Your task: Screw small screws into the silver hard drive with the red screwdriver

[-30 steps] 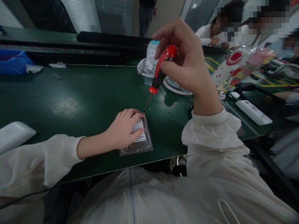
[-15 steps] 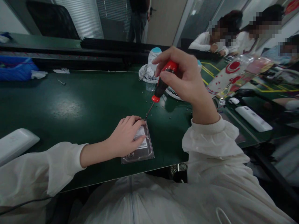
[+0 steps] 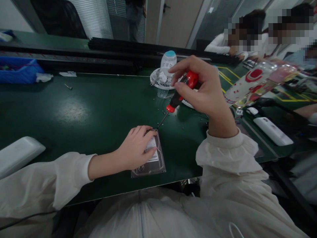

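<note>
Right hand: fingers closed round the screwdriver, shaft slanting down to the drive's far right corner (whether the tip is seated, I can't tell from here). Left hand: palm down, fingers slightly apart, resting on the drive, which I see lying flat near the table edge. Tiny bits lie scattered beyond it, then a white fan; blue bin far left.

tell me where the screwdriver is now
In the head view, the screwdriver is just right of centre, gripped in the right hand, its tip at the far right corner of the hard drive.
</note>
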`<state>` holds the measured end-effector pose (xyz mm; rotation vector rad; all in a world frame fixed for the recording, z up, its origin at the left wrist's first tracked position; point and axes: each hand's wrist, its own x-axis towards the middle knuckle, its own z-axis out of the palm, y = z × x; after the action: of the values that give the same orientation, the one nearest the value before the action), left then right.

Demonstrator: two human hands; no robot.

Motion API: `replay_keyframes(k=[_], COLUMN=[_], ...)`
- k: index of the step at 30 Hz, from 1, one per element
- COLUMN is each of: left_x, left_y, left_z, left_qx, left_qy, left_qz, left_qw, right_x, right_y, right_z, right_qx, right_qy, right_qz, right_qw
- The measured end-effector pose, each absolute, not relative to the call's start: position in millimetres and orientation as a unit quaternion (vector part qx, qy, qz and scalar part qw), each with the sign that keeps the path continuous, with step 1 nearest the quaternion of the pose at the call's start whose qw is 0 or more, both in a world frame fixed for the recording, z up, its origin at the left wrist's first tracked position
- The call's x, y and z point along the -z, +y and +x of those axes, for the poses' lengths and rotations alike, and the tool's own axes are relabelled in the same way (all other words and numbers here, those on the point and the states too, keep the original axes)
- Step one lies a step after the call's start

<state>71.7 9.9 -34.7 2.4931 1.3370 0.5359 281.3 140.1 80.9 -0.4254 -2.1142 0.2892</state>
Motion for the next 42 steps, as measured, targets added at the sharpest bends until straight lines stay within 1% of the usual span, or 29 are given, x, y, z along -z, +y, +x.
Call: replay_keyframes(k=[4, 9, 15, 19, 24, 29, 35, 39, 42], left_x=[36, 39, 38, 38, 39, 39, 39, 38, 39], left_y=[10, 10, 11, 10, 11, 11, 11, 11, 11], left_z=[72, 72, 72, 72, 71, 71, 72, 72, 71], left_qx=[-0.189, -0.192, -0.186, -0.188, -0.188, -0.191, -0.186, -0.187, -0.195], left_qy=[0.459, 0.457, 0.461, 0.46, 0.458, 0.458, 0.458, 0.457, 0.454], left_qz=[0.858, 0.86, 0.859, 0.859, 0.86, 0.86, 0.862, 0.861, 0.861], left_qw=[0.129, 0.121, 0.123, 0.126, 0.121, 0.123, 0.114, 0.119, 0.118], right_x=[-84, -90, -92, -91, -93, -92, -92, -91, -91], right_y=[137, 130, 129, 128, 129, 131, 131, 131, 131], right_z=[284, 289, 292, 289, 290, 290, 291, 289, 288], right_qx=[-0.132, -0.093, -0.116, -0.086, -0.114, -0.086, -0.105, -0.099, -0.112], right_qy=[-0.874, -0.881, -0.895, -0.887, -0.901, -0.892, -0.903, -0.889, -0.891], right_qz=[-0.161, -0.245, -0.231, -0.257, -0.222, -0.234, -0.213, -0.247, -0.23], right_qw=[0.439, 0.393, 0.364, 0.374, 0.354, 0.378, 0.357, 0.373, 0.376])
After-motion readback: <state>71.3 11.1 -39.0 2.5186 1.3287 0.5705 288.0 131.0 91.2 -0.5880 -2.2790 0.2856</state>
